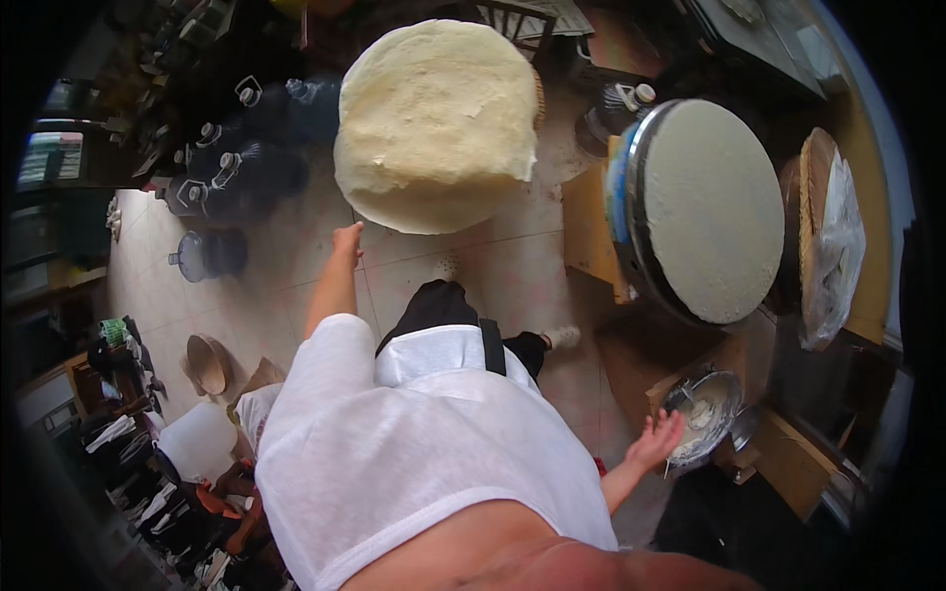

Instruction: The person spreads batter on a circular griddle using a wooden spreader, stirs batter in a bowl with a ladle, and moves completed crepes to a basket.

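Observation:
My left hand [348,241] is just below the near edge of a large, round, thin pale flatbread [437,125], with a gap between them and nothing seen in its fingers. The flatbread lies on what looks like a wicker tray [540,96], mostly hidden beneath it. At the lower right, my right hand [656,441] is empty with its fingers spread, beside the rim of a metal bowl [734,391] holding pale batter [702,415]. Further up on the right stands a round griddle [650,277], its top covered by a smooth pale layer [713,210].
Several large water bottles [212,255] stand on the tiled floor at the left. A wooden box [591,221] is beside the griddle. At the far right is a round woven tray [817,185] with clear plastic [835,258] over it. An oval basket [208,363] is at lower left.

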Demonstrator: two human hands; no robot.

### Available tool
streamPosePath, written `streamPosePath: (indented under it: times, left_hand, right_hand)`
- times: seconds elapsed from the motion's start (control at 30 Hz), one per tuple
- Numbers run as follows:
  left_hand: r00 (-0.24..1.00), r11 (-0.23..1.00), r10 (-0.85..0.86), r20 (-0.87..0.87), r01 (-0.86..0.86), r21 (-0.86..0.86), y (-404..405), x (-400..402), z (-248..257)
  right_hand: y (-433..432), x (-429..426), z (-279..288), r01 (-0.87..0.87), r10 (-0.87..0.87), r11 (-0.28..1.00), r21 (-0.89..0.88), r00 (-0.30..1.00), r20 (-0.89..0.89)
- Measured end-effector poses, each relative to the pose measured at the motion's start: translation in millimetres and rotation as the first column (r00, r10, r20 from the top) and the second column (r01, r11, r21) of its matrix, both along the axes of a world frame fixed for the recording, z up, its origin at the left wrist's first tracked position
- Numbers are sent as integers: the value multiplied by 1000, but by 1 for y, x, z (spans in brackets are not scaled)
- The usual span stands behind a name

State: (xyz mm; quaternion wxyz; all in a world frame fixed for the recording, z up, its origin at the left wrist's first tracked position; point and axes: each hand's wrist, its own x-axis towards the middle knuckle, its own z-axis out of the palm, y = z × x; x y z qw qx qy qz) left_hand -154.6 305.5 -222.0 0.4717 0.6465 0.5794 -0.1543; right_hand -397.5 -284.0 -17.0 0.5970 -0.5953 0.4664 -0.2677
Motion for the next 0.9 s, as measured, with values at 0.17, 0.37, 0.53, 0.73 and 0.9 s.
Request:
streamPosePath:
  times: [0.17,0.37,0.53,0.73,0.9]
  left_hand:
    - [983,984,120,138,-100,-146,19,23,-31]
    - [904,906,343,255,-247,-344,31,53,-75]
    - [854,881,370,365,-198,-430,30,51,-42]
    - [845,845,309,437,-33,-534,5,60,82]
    - [787,755,364,498,64,-653,-2,71,137]
  right_hand:
    - [93,72,14,-425,401,904,-44,881,-252]
    - [208,164,-14,-871,760,482,-95,470,-448]
    - [319,237,-42,-963,887,-99,-250,28,-461]
    - [409,277,-60,-889,811,-306,-340,-56,-583]
    - [429,296,-43,-706,742,-382,-596,149,-653]
